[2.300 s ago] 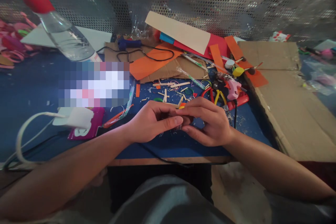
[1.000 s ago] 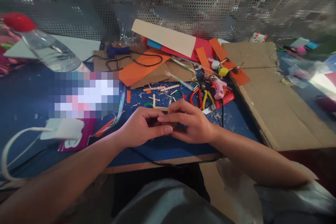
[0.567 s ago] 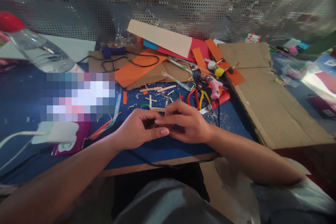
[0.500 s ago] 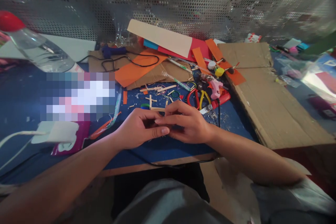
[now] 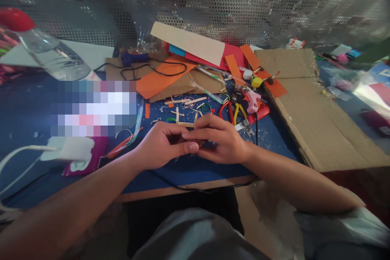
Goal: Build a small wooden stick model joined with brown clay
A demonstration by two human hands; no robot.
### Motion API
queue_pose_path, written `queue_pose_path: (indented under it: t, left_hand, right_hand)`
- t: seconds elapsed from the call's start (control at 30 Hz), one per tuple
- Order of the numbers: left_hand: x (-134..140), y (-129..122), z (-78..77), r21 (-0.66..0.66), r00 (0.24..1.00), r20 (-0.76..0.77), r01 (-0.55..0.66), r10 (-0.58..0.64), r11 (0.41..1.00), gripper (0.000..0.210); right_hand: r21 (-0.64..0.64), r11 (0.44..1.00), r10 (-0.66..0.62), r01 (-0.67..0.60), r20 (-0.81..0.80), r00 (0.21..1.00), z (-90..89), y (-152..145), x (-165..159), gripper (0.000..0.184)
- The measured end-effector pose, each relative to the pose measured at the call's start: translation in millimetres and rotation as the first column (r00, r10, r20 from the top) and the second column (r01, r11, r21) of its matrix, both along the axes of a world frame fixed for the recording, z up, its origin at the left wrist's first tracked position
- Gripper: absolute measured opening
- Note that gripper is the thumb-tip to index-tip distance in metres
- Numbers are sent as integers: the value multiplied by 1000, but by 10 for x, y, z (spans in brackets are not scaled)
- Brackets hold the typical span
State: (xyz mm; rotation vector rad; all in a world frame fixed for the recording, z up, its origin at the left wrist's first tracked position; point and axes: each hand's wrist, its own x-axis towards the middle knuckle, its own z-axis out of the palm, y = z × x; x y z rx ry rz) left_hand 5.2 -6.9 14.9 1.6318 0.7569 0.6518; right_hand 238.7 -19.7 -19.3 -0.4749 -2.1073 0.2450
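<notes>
My left hand (image 5: 160, 146) and my right hand (image 5: 222, 140) meet over the front of the blue table, their fingertips pressed together. Both are closed; whatever lies between them is hidden by the fingers. Just behind the fingers, small pale wooden sticks (image 5: 185, 123) form a partial frame, its near side covered by my hands. A little farther back lie loose wooden sticks (image 5: 196, 101) among scraps. To the right of my right hand are pliers with red and yellow handles (image 5: 240, 111), a pink glue gun (image 5: 252, 102) and a red-handled cutter (image 5: 258, 114).
A red-capped water bottle (image 5: 57, 57) leans at the left, near a white charger plug (image 5: 71, 149) on a purple packet (image 5: 100, 150). Orange paper (image 5: 163, 78) and cardboard (image 5: 329, 122) lie at the back and right. A perforated metal screen (image 5: 195, 0) stands behind.
The view has shifted slightly, so the table things appear a little farther right. My hands stay together in nearly the same pose.
</notes>
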Motion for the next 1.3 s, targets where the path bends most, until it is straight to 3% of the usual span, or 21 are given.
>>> queue_pose_path:
  t: [0.43,0.87,1.1,1.3]
  left_hand:
    - [1,-9,18,-66,995,103,19,-12,998,27]
    - [25,-28,-37,-169,990,139,-13,37,985,34]
    - [11,-25,-57,-140,996,77,-43,54,989,36]
    - [11,-26,-60,-112,997,64,-30,38,993,46]
  right_hand:
    - [-40,999,20,-21,-31,999,31,10,26,36]
    - [-6,1000,-29,29,-16,999,75,-6,37,30]
    - [-23,998,-53,53,2,999,109,-28,24,50]
    - [7,994,-113,113,1,994,50,-9,52,32]
